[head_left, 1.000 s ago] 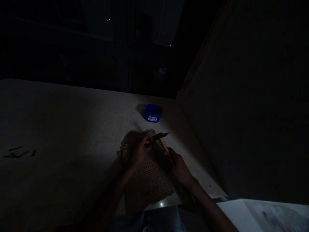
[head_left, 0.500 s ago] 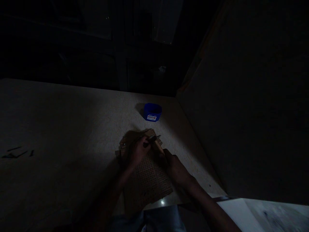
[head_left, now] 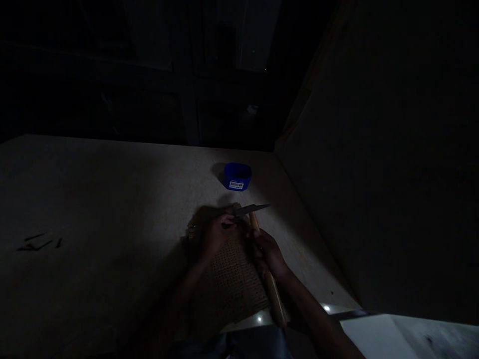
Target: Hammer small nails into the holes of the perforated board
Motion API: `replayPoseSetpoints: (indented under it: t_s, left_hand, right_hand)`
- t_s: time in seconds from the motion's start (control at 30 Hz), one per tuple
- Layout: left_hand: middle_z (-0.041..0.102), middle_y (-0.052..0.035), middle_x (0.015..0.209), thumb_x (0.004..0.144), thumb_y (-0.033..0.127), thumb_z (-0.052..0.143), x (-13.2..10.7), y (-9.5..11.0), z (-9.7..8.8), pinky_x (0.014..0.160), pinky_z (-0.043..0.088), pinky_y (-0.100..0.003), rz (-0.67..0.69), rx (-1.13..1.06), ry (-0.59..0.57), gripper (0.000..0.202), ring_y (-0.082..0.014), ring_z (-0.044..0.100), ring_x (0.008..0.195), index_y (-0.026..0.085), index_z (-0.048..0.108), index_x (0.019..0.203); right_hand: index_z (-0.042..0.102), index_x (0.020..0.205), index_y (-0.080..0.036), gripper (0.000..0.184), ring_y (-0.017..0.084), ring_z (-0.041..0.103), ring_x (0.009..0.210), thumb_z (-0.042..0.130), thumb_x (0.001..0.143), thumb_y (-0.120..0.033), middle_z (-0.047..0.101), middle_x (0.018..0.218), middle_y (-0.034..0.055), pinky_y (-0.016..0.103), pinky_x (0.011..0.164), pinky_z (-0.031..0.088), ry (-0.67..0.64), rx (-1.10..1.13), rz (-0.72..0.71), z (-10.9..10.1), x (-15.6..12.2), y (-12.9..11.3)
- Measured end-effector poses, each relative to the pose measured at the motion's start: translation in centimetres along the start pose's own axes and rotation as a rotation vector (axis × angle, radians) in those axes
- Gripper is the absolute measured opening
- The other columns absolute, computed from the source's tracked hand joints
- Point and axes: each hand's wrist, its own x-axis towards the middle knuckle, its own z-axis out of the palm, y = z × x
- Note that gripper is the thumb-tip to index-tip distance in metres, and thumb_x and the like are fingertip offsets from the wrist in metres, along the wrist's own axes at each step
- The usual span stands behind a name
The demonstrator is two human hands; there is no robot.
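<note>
My right hand (head_left: 273,254) is closed round the wooden handle of a hammer (head_left: 253,208). Its dark metal head, tapering to a point at one end, is raised just beyond my left hand. On a piece of brown cardboard (head_left: 239,284), pitted with rows of small holes and ragged at the edges, rests my left hand (head_left: 216,234). Its fingers are pinched together near the far end of the cardboard. Whatever they hold is too dark to make out.
Behind the cardboard stands a blue plastic container (head_left: 237,179) with a white label. Several thin dark pieces (head_left: 37,243) lie at the left of the pale tabletop (head_left: 123,199). A dark wall (head_left: 374,199) borders the right side.
The hammer has been lifted, its head now up and to the right of my left hand, and more of its handle shows. My left hand stays on the cardboard. The view has shifted slightly.
</note>
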Motion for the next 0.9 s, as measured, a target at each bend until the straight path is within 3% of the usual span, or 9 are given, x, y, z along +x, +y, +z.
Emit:
replayPoseSetpoints:
  t_s: [0.17, 0.3, 0.4, 0.57, 0.67, 0.8, 0.9]
  left_hand:
    - [0.079, -0.0036, 0.088, 0.077, 0.012, 0.071, -0.2, -0.5, 0.0, 0.08, 0.06, -0.033, 0.037, -0.003, 0.007, 0.022, -0.0202, 0.075, 0.083, 0.02, 0.072, 0.098]
    - [0.079, -0.0028, 0.088, 0.078, 0.015, 0.071, -0.4, -0.6, -0.2, 0.081, 0.06, -0.034, 0.05, 0.003, -0.003, 0.02, -0.0201, 0.075, 0.083, 0.021, 0.072, 0.097]
    - [0.079, -0.0019, 0.088, 0.079, 0.015, 0.07, -0.3, -0.4, -0.3, 0.082, 0.06, -0.035, 0.072, 0.005, -0.027, 0.023, -0.0195, 0.075, 0.084, 0.022, 0.071, 0.101]
    - [0.078, -0.0021, 0.09, 0.08, 0.014, 0.069, 0.0, -0.5, -0.5, 0.083, 0.06, -0.034, 0.091, 0.038, -0.065, 0.03, -0.0191, 0.075, 0.086, 0.022, 0.07, 0.108]
    - [0.078, -0.0027, 0.095, 0.081, 0.015, 0.069, -0.1, -0.3, -0.9, 0.088, 0.058, -0.035, 0.148, 0.086, -0.105, 0.038, -0.0193, 0.074, 0.092, 0.023, 0.067, 0.118]
    - [0.076, -0.0043, 0.108, 0.086, 0.02, 0.067, -1.5, 0.8, -2.9, 0.1, 0.054, -0.039, 0.282, 0.231, -0.055, 0.044, -0.0208, 0.071, 0.106, 0.026, 0.062, 0.13]
    - [0.073, -0.0055, 0.117, 0.089, 0.024, 0.064, -3.3, 1.2, -5.9, 0.105, 0.051, -0.04, 0.341, 0.34, 0.065, 0.039, -0.0221, 0.066, 0.115, 0.027, 0.063, 0.128]
  right_hand:
    - [0.058, 0.1, -0.019, 0.05, 0.003, 0.018, 0.033, 0.073, 0.08, -0.063, 0.036, 0.048, -0.0148, 0.02, 0.028, 0.042, -0.013, 0.248, 0.029, -0.6, -0.2, 0.8]
    - [0.059, 0.099, -0.02, 0.045, 0.003, 0.017, 0.034, 0.076, 0.081, -0.058, 0.037, 0.048, -0.0148, 0.02, 0.032, 0.046, -0.023, 0.368, 0.026, -1.1, -0.3, 1.1]
    - [0.059, 0.099, -0.02, 0.042, 0.003, 0.017, 0.033, 0.076, 0.083, -0.055, 0.036, 0.047, -0.0152, 0.018, 0.032, 0.043, -0.061, 0.429, 0.062, -1.5, -0.1, 1.4]
    - [0.059, 0.097, -0.021, 0.038, 0.002, 0.017, 0.032, 0.077, 0.083, -0.051, 0.038, 0.046, -0.0146, 0.012, 0.028, 0.023, -0.199, 0.516, 0.116, -2.2, 0.2, 1.6]
    - [0.058, 0.096, -0.021, 0.039, 0.002, 0.013, 0.032, 0.078, 0.081, -0.052, 0.039, 0.045, -0.0146, 0.013, 0.028, 0.022, -0.23, 0.52, 0.097, -2.3, 0.3, 1.6]
    - [0.058, 0.098, -0.022, 0.038, 0.002, 0.012, 0.032, 0.075, 0.084, -0.053, 0.038, 0.046, -0.0145, 0.012, 0.027, 0.022, -0.242, 0.489, 0.087, -2.4, 0.3, 1.7]
    - [0.058, 0.099, -0.022, 0.036, 0.003, 0.013, 0.032, 0.073, 0.086, -0.053, 0.037, 0.047, -0.0146, 0.012, 0.027, 0.022, -0.271, 0.485, 0.114, -2.6, 0.0, 1.9]
